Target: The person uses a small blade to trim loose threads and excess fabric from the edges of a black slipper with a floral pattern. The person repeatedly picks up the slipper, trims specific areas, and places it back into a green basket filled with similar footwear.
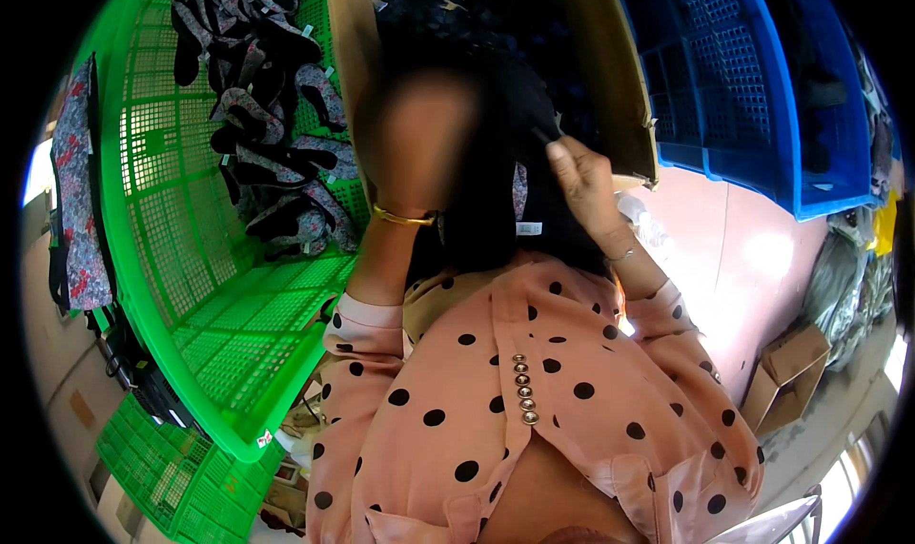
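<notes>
Black cloth [484,186] hangs in front of my body, over the near end of a cardboard box [624,86]. A small white label [529,228] and a strip of grey floral print show near its lower part. My right hand [583,177] pinches the cloth at its right edge between thumb and fingers. On the other side, my left hand [424,134], with a gold bangle at the wrist, is at the cloth's left edge. Its fingers are smeared and dark, so its grip is unclear. Dark material fills the box behind.
At left, a large green plastic basket [157,258] contains several black and floral-printed pieces [276,153]. A blue plastic crate [710,77] stands at right. Farther out are a small open cardboard box [786,377], grey plastic bags [839,287] and a lower green basket [167,472].
</notes>
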Demonstrator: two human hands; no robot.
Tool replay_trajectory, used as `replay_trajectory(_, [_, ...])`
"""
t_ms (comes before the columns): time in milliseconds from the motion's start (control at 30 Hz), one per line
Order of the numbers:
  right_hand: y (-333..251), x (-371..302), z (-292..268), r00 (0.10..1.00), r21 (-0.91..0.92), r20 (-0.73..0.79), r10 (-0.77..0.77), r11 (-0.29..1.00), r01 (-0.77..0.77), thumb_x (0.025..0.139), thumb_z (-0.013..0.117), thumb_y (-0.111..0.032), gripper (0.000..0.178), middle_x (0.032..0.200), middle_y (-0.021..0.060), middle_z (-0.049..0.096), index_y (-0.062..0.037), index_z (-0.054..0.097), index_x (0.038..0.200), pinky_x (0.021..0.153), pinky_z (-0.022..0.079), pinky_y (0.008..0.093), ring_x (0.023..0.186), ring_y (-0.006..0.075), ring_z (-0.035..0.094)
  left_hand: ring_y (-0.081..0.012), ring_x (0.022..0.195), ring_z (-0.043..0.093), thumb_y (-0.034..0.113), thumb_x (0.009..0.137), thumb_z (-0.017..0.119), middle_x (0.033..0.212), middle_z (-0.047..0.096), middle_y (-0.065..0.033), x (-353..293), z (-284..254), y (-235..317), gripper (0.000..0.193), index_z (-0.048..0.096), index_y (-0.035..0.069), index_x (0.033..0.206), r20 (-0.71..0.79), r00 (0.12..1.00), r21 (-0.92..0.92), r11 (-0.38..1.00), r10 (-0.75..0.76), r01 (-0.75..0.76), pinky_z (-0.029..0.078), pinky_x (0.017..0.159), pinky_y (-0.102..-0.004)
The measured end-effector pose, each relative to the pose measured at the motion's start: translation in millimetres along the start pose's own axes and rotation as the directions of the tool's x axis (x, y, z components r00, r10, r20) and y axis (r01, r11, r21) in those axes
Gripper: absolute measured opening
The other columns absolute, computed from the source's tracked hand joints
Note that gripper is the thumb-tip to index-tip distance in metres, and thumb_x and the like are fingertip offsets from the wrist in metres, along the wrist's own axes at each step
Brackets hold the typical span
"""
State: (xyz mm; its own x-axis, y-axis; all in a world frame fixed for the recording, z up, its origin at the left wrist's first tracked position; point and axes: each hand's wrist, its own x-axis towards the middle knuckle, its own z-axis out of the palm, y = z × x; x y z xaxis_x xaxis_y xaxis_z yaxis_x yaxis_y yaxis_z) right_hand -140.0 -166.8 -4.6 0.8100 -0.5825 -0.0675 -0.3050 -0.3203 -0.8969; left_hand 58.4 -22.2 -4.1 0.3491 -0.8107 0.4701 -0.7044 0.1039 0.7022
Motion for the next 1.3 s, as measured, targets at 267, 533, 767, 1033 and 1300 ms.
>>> replay_trajectory(267, [-15.2,2.5,-7.9,0.98,0.474,0.172,0.102,0.863,-0.173,0.101,0.051,-0.039,0.038,0.063,-0.0048,0.04,-0.003,0.054,0.087,0.051,0.03,0.0198,0.055,0.0038,0.035,-0.0286,0.099,0.059,0.03,0.084,0.069,0.11,0.061,-0.0161,-38.4,0.5,25.1,0.026,0.068,0.007,0.098,0.086,0.984,0.253,0.959,-0.154,0.128,0.049,0.088,-0.0388])
replay_trajectory(533, [-40.0,-15.7,-16.0,0.995,0.24,0.022,-0.099,0.966,0.091,0.085,0.073,-0.029,0.039,0.073,-0.0006,0.05,0.001,0.056,0.104,0.061,0.041,0.0199,0.065,0.0074,0.047,-0.0315,0.09,0.06,0.027,0.084,0.07,0.106,0.061,-0.015,-67.6,-4.0,-12.3,0.024,0.067,0.008,0.099,0.05,0.985,0.678,0.719,0.163,-0.153,0.053,0.079,-0.0403])
replay_trajectory(767, [-92.2,-42.8,-34.7,0.916,-0.289,0.143,-0.376,0.869,0.402,0.064,0.085,-0.014,0.057,0.088,0.0098,0.068,-0.0029,0.061,0.114,0.064,0.054,0.0264,0.075,0.019,0.069,-0.0181,0.098,0.066,0.016,0.097,0.058,0.108,0.066,-0.008,-24.2,-59.1,106.0,0.022,0.059,0.004,0.115,0.179,0.471,-0.944,-0.016,-0.864,0.33,0.056,0.083,-0.0337])
replay_trajectory(1033, [-69.8,-57.6,-43.1,0.96,0.03,0.237,-0.147,0.989,0.144,0.071,0.08,-0.003,0.036,0.085,0.0061,0.065,-0.0008,0.065,0.103,0.068,0.051,0.0228,0.078,0.012,0.063,-0.0214,0.077,0.07,0.024,0.099,0.053,0.094,0.069,-0.013,-55.6,-60.1,137.4,0.027,0.06,-0.001,0.105,0.309,0.432,-0.844,-0.035,-0.847,0.535,0.06,0.07,-0.0357])
replay_trajectory(1300, [-19.5,-73.4,-46.4,0.939,0.134,0.343,0.005,0.989,-0.054,0.08,0.077,-0.006,0.027,0.076,0.0054,0.061,0.0014,0.065,0.103,0.066,0.046,0.0231,0.069,0.0089,0.054,-0.0106,0.068,0.062,0.016,0.09,0.069,0.08,0.068,-0.0056,-35.9,-52.2,146.2,0.017,0.067,-0.001,0.087,0.24,0.689,-0.178,0.667,-0.683,0.723,0.047,0.059,-0.0219])
